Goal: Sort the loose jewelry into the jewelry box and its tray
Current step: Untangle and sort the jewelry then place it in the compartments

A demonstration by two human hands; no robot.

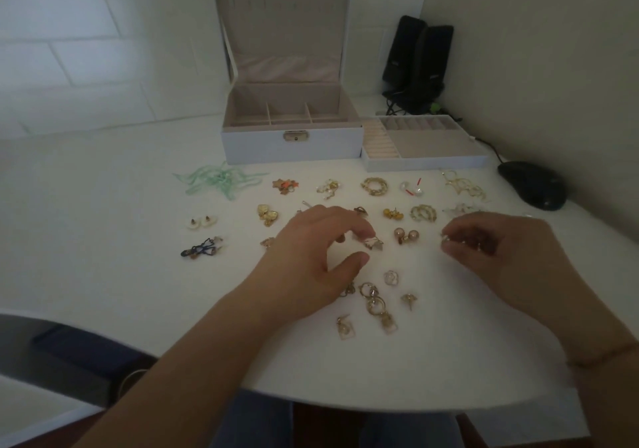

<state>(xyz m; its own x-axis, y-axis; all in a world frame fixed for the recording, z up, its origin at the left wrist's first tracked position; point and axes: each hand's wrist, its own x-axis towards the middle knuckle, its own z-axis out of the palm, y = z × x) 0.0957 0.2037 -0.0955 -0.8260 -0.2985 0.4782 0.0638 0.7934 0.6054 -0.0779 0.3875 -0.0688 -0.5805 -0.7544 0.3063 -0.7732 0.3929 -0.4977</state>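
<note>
Sorting barely begun at frame centre: left hand [311,257] half-curled, fingertips touching a pale earring [372,242], right hand [498,250] pinching something small, jewelry box [292,143] and tray [425,162] above awaiting first pieces.

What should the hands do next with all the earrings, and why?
Probably carry the small piece pinched in the right hand over to the tray and drop it in. The tray and the open box look empty, while the earrings lie loose on the table.

Glossy gold metal earrings [374,185], matt white table [103,226], glossy black mouse [532,184].
</note>
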